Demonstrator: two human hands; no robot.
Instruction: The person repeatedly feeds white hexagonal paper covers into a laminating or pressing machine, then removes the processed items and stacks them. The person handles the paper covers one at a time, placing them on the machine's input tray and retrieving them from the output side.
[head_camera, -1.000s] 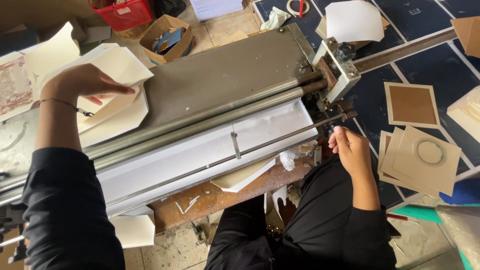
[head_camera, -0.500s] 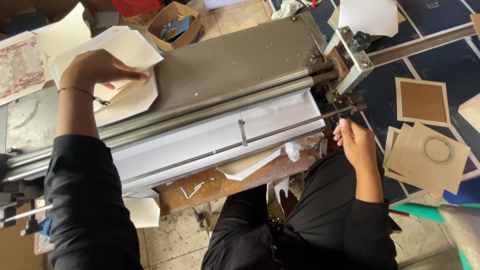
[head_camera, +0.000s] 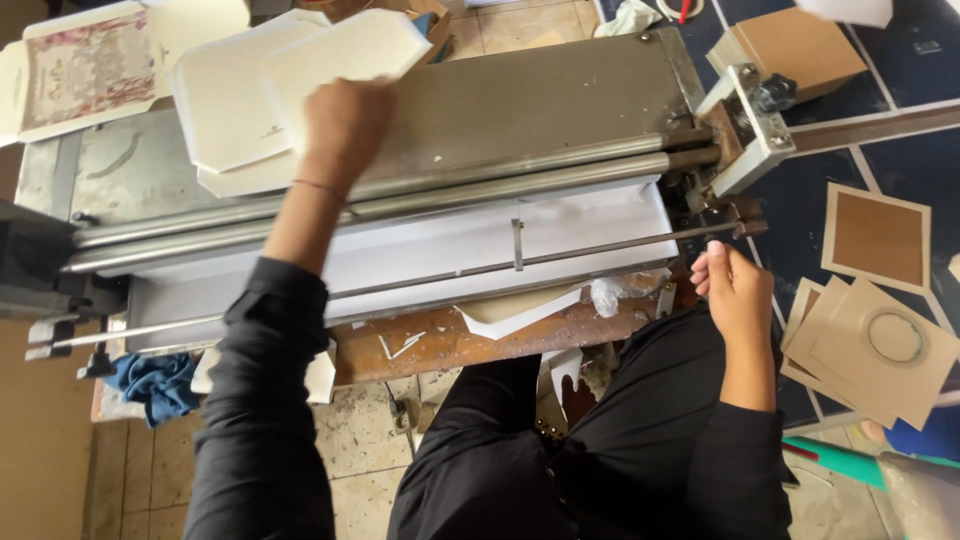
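The left hand (head_camera: 345, 120) is stretched out over the far left of the metal roller machine (head_camera: 520, 100), its fingers closed on the edge of a white die-cut card sheet (head_camera: 350, 50), which it holds tilted just above a stack of like white card sheets (head_camera: 235, 120) lying on the machine's grey bed. Judging by how things lie, the work looks to be in mid-cycle: one sheet is in hand over the pile, none sits between the long steel rollers (head_camera: 480, 180), and the white feed tray (head_camera: 430, 245) in front of them shows bare. The right hand (head_camera: 735, 290) rests near the right end of the machine, just below the thin rod (head_camera: 560, 250) that crosses the tray; its fingers are loosely curled, and it cannot be told whether they grip anything. White offcuts (head_camera: 520, 310) lie on the rusty wooden ledge on the near side. On the dark floor to the right lies a loose fan of brown card squares (head_camera: 870, 345), one with a ring pressed into it, and a single bordered brown square (head_camera: 878, 238) farther off. As for containers, a closed brown cardboard box (head_camera: 800, 45) stands at the far right, its contents unseen; the corner of another open box at the far edge is too cut off to read. A blue rag (head_camera: 155, 385) lies under the near left corner.
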